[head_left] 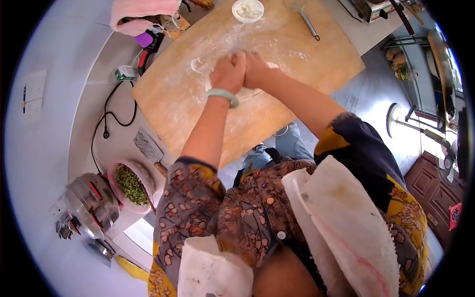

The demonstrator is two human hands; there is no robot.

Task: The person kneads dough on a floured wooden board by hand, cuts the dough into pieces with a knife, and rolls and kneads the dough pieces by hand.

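Meeting over a pale, dough-like piece (272, 65) on the floured surface (316, 62): left hand (227, 74) and right hand (258, 71), touching. Fingers (239, 58) curled; cannot tell whether grasping. From hands: white bowl (248, 18) at 12 o'clock, metal-handled utensil (308, 24) at 2, chopped greens (129, 184) between 7 and 8.

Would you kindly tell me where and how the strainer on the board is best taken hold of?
I would take the strainer by its slim metal handle, probably with the right hand, from the near right: the handle slants that way, its free end toward the person, and nothing covers it.
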